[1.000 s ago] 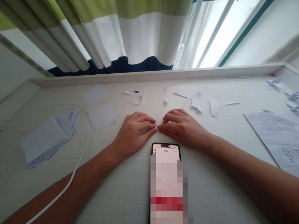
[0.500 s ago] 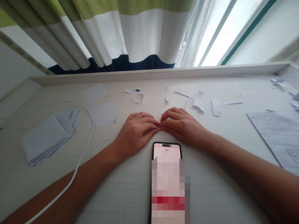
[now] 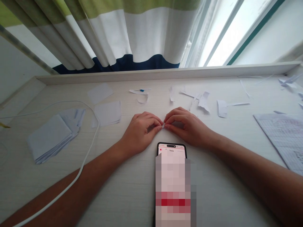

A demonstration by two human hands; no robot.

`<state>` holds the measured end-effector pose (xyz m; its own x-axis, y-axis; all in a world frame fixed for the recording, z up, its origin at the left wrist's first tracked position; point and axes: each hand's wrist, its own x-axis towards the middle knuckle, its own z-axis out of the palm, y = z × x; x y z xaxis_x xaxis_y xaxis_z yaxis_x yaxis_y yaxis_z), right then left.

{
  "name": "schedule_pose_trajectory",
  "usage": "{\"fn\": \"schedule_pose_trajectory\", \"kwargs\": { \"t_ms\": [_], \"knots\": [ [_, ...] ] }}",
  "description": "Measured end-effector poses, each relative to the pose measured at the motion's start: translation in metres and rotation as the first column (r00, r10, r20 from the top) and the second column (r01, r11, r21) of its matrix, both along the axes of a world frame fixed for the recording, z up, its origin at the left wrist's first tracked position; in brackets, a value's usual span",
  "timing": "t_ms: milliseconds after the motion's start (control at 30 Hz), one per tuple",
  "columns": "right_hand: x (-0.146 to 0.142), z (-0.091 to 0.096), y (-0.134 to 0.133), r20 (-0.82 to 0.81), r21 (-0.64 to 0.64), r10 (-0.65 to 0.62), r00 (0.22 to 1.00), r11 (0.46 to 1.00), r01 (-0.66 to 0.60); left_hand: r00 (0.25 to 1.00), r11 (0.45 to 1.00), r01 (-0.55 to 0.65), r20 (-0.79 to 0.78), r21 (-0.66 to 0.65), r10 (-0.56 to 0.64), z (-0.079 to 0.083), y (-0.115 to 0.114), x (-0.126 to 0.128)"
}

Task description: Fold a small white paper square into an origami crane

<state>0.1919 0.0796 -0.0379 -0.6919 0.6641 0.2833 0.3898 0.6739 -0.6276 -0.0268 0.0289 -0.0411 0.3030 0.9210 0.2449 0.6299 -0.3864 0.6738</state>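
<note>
My left hand [image 3: 143, 130] and my right hand [image 3: 187, 124] meet fingertip to fingertip over the white table. Both are closed in a pinch, thumb against fingers. Between the tips shows a tiny white piece of paper [image 3: 163, 125], mostly hidden by the fingers. Just below the hands lies a phone [image 3: 171, 157] with its screen lit and partly blurred out. Beyond the fingers, torn paper strips [image 3: 204, 102] are scattered, with a small blue bit [image 3: 142, 90] resting on one strip.
At left are a stack of folded white paper [image 3: 50, 135] and loose sheets [image 3: 107, 112]. A white cable [image 3: 91, 145] passes over my left forearm. Lined written sheets [image 3: 279, 132] lie at right. A raised ledge [image 3: 118, 75] edges the table's back, before a curtain [image 3: 146, 34].
The whole view has shifted slightly. My left thumb and fingers have bowed apart a little behind their tips, and the white piece between the hands shows more clearly.
</note>
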Motion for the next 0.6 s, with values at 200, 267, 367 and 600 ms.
{"fn": "schedule_pose_trajectory", "kwargs": {
  "t_ms": [200,267,367,600],
  "knots": [
    [0.0029,0.0015,-0.0007,0.048,0.039,0.034,0.998,0.999,-0.036,0.998,0.998,0.028,-0.049,0.054,-0.025,-0.0013,-0.0014,-0.0019],
    [0.0038,0.0019,-0.0015,0.044,0.051,0.065,0.997,0.996,-0.067,0.996,0.996,0.043,-0.076,0.072,-0.038,-0.0012,-0.0016,-0.0023],
    [0.0044,0.0012,-0.0032,0.045,0.114,0.085,0.995,0.989,-0.09,0.995,0.995,0.05,-0.088,0.085,-0.042,-0.0008,-0.0018,-0.0025],
    [0.003,0.0018,-0.0046,0.1,0.126,0.094,0.991,0.986,-0.106,0.996,0.995,0.049,-0.074,0.091,-0.042,-0.0028,-0.0014,-0.0026]
  ]
}}
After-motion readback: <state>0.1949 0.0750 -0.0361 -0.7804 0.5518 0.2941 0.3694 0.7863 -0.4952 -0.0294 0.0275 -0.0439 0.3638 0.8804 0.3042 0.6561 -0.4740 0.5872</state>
